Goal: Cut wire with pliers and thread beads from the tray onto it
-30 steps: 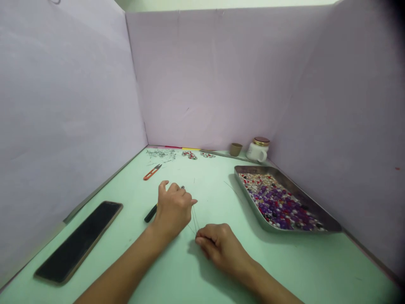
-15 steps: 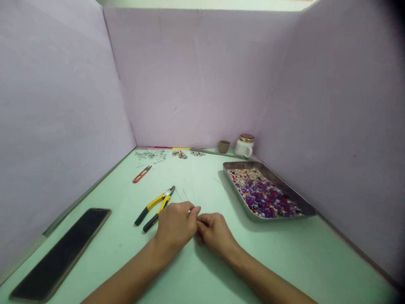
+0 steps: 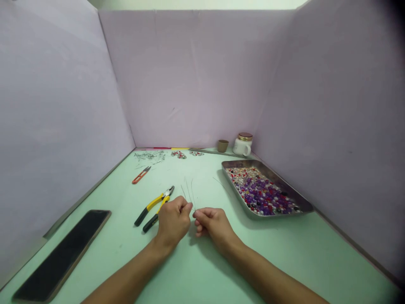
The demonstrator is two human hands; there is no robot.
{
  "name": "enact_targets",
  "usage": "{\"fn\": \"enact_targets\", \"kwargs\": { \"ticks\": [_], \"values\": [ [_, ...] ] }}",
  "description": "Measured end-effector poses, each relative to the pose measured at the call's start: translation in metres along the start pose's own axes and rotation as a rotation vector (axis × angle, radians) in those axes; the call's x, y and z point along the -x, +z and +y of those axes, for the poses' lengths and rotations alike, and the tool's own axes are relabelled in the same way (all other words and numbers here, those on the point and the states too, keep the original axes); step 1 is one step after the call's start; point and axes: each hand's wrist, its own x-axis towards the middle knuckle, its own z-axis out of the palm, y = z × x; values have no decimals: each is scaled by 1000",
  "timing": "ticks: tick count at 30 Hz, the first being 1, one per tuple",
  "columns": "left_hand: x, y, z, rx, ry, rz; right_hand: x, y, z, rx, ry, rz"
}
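My left hand (image 3: 172, 219) and my right hand (image 3: 212, 224) meet low over the pale green table (image 3: 202, 261), fingertips almost touching. Both are curled in a pinch on a few thin wires (image 3: 189, 192) that fan up and away from the fingers. Yellow-handled pliers (image 3: 155, 203) lie just left of my left hand, jaws pointing away. A metal tray (image 3: 303, 202) full of purple, red and white beads (image 3: 261, 192) sits to the right of my right hand.
Orange thread snips (image 3: 141, 175) lie further back on the left. A dark phone (image 3: 60, 255) rests near the left front edge. At the back are wire scraps (image 3: 150, 156), small bead clusters (image 3: 179, 154), a small cup (image 3: 222, 145) and a white jar (image 3: 242, 144). Lilac boards wall three sides.
My left hand came off the pliers and joined my right hand at the wires. The wires now stand up more from the pinch. The view shifted to the left.
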Motion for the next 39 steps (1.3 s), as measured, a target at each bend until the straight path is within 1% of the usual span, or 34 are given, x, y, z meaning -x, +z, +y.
{"fn": "enact_targets", "kwargs": {
  "ticks": [3,5,7,9,11,13,14,15,18,19,21,24,27,30,34,39],
  "values": [
    [0,-2,3,159,-72,-17,1,1,1,-114,-14,15],
    [-1,-3,5,311,-177,-80,2,2,1,-148,-49,20],
    [-2,-4,3,479,-328,-194,3,1,0,-127,-98,30],
    [-5,-7,-3,609,-473,-339,3,0,-2,-39,-147,35],
    [-9,-11,-11,676,-564,-451,2,-2,-4,62,-190,51],
    [-12,-18,-17,703,-606,-499,-1,-4,-5,110,-194,91],
    [-13,-23,-18,722,-590,-485,-3,-5,-5,114,-184,111],
    [-13,-27,-18,741,-544,-447,-4,-6,-5,116,-171,121],
    [-11,-33,-7,767,-310,-310,-7,-6,-2,149,-159,78],
    [-9,-32,-3,742,-266,-292,-7,-5,-1,169,-163,54],
    [-7,-27,2,644,-280,-309,-7,-3,2,207,-171,7],
    [-5,-17,1,507,-302,-336,-5,-1,6,244,-153,-51],
    [-6,-12,-5,464,-259,-345,-6,-2,8,282,-127,-101],
    [-8,-13,-8,473,-252,-374,-7,-3,9,314,-115,-153],
    [-9,-14,-9,470,-219,-351,-6,-2,8,233,-74,-187],
    [-11,-16,-9,434,-214,-287,-4,-1,3,75,22,-177]
  ]
}}
